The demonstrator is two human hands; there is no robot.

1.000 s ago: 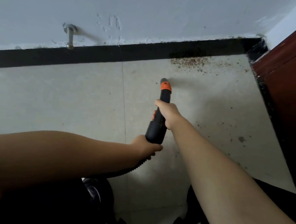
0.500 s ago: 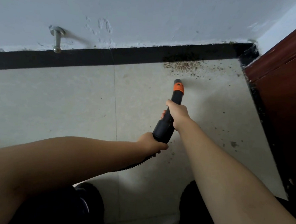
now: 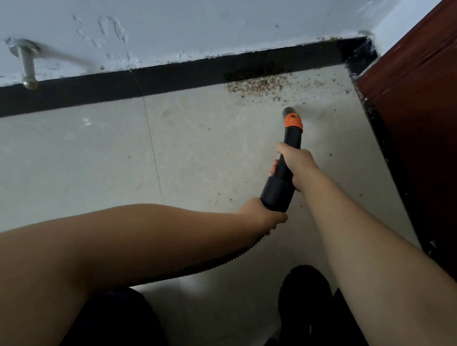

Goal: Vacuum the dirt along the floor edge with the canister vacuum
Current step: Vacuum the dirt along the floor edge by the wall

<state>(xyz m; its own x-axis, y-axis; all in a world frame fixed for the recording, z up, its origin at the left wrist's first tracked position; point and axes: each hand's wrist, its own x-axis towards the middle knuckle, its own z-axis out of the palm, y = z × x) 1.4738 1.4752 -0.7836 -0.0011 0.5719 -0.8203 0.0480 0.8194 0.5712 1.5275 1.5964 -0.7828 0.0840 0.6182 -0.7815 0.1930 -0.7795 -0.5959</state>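
Hose (image 3: 217,265) half hidden under left forearm; left hand's (image 3: 262,214) fingers unseen behind nozzle (image 3: 283,173).

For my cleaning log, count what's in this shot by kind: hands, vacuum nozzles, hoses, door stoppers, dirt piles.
Hands: 2, left hand, right hand
Vacuum nozzle: 1
Ribbed hose: 1
Metal door stopper: 1
Dirt pile: 1
Total: 6

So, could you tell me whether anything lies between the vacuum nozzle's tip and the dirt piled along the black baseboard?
Nothing visible does. The nozzle, gripped by the right hand and left hand, points at the dirt pile against the baseboard, with only bare floor tile and a few loose specks between them.
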